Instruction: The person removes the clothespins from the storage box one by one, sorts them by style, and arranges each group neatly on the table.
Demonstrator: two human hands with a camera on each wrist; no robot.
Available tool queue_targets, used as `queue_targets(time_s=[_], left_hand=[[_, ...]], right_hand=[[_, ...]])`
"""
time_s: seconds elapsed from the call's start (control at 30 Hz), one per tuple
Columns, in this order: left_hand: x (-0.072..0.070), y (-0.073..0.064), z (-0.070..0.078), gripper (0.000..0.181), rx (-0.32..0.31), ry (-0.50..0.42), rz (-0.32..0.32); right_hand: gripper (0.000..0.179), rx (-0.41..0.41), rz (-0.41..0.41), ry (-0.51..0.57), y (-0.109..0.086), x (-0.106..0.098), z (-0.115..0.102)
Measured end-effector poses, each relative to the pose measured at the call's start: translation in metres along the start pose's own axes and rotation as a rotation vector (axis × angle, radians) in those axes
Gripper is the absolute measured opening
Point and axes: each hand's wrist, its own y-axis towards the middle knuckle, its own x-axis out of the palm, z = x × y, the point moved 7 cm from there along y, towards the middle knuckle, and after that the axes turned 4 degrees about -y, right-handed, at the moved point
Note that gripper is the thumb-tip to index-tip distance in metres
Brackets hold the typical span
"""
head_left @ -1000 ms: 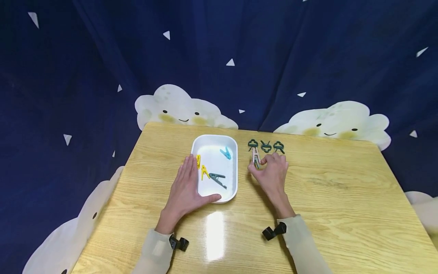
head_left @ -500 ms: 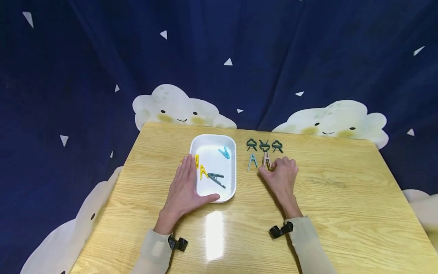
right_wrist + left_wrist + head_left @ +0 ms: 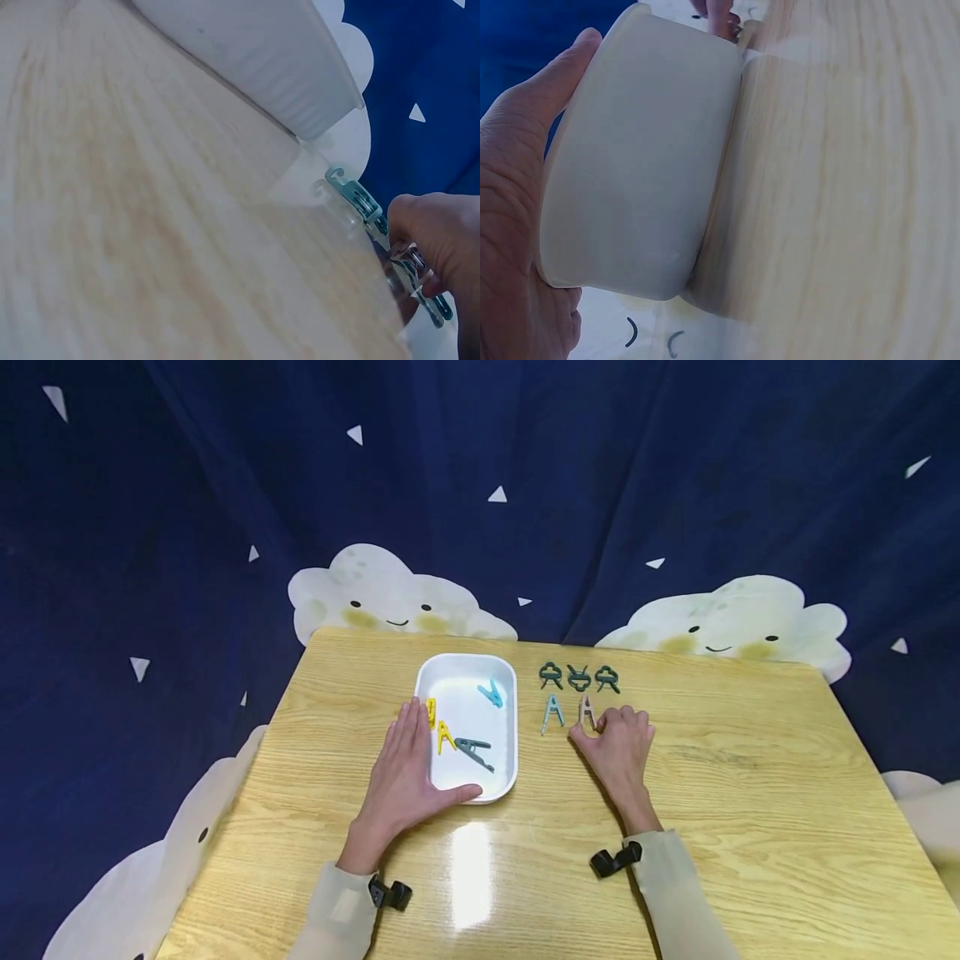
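Note:
My left hand (image 3: 403, 764) lies with straight fingers along the left rim of a white plastic tub (image 3: 513, 739), its thumb over the front edge. To the right of the tub, my right hand (image 3: 619, 747) pinches the lower ends of a pale pink clothespin (image 3: 587, 708) on the table, thumb and index finger at its legs. Left of it lies a light blue clothespin (image 3: 552, 710), legs spread toward me. Behind these two, three dark green clips (image 3: 578, 679) sit in a row. The right wrist view shows the pink clothespin (image 3: 411, 259) between the fingers, partly hidden.
Inside the tub lie a bright blue clothespin (image 3: 492, 694), a yellow one (image 3: 446, 737), another yellow one (image 3: 431, 712) partly behind my left fingers, and a larger grey-green clip (image 3: 474, 752). The wooden table (image 3: 750, 827) ends at a dark blue curtain (image 3: 450, 468) with clouds.
My right hand has moved right with the pink clothespin, from over the light blue one to beside it, and set it down in line. The left hand has stayed on the tub.

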Motion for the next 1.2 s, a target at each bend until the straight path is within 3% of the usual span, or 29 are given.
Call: queue_targets(time_s=[0.3,0.67,1.2], left_hand=[[-0.001,0.0,0.002,0.148,0.019,0.005,0.015],[0.002,-0.001,0.0,0.148,-0.002,0.012,-0.006],[0.001,-0.001,0.0,0.147,0.009,0.006,0.011]], right_hand=[[0.036,0.006,-0.013,-0.012,-0.002,0.001,-0.002],[0.039,0.043,-0.016,-0.041,-0.003,0.002,-0.001],[0.038,0.004,0.066,-0.024,0.0,-0.007,-0.015]])
